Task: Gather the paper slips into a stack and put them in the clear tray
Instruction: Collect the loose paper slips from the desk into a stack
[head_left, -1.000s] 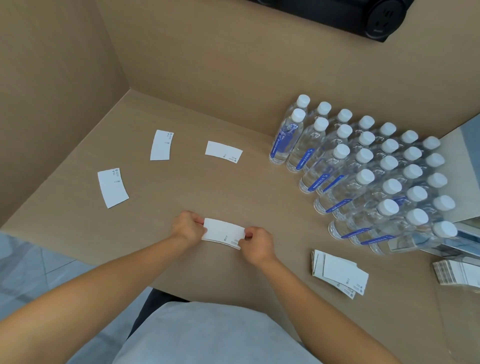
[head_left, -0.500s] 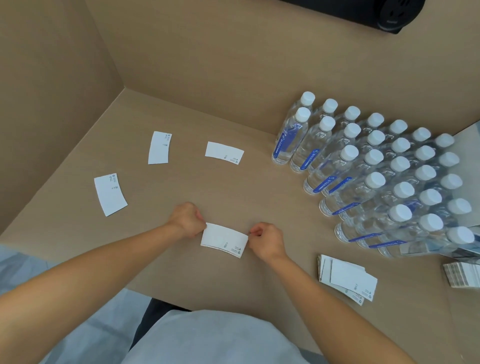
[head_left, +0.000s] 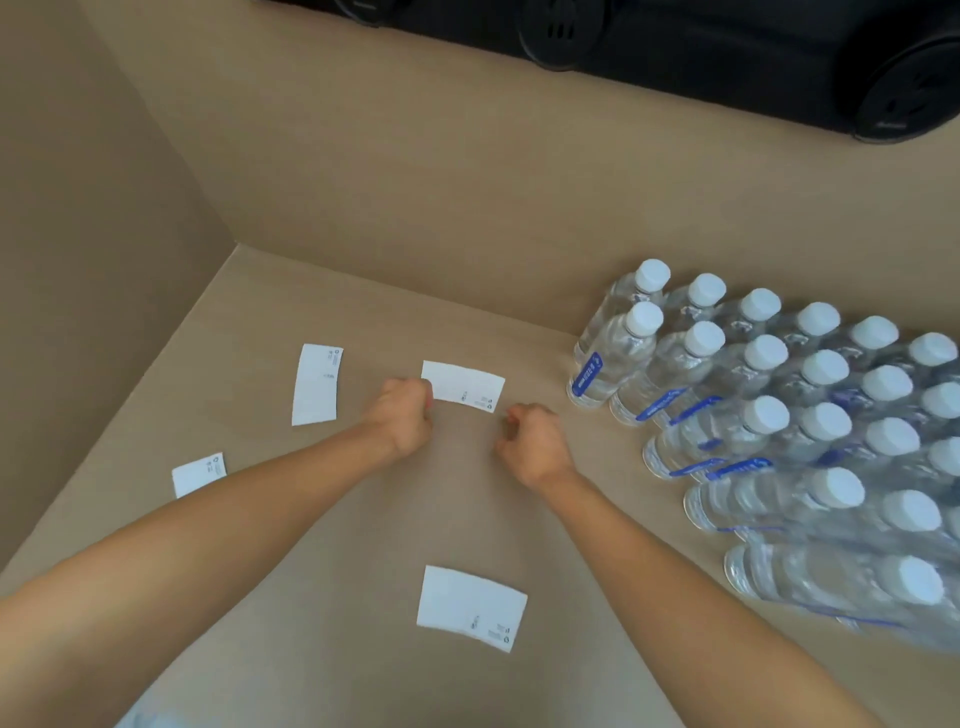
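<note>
A white paper slip (head_left: 462, 386) lies flat on the brown table at mid-distance. My left hand (head_left: 402, 415) is curled at its left edge, fingertips pinching that edge and hiding the corner. My right hand (head_left: 535, 441) hovers just off the slip's lower right corner, fingers loosely bent and holding nothing. A small stack of slips (head_left: 471, 608) rests on the table near me, between my forearms. Another slip (head_left: 316, 384) lies to the left. A third slip (head_left: 198, 474) sits further left, partly hidden by my left forearm. The clear tray is out of view.
Several rows of clear water bottles (head_left: 779, 415) with white caps stand packed at the right, close to my right hand. Cardboard walls (head_left: 363, 182) close the table off at the back and left. A black unit (head_left: 727, 52) runs along the top.
Both hands let go of the small stack, which now lies near me. They reached forward to the far slip. The view shifted forward, so the loose pile at the right is out of frame.
</note>
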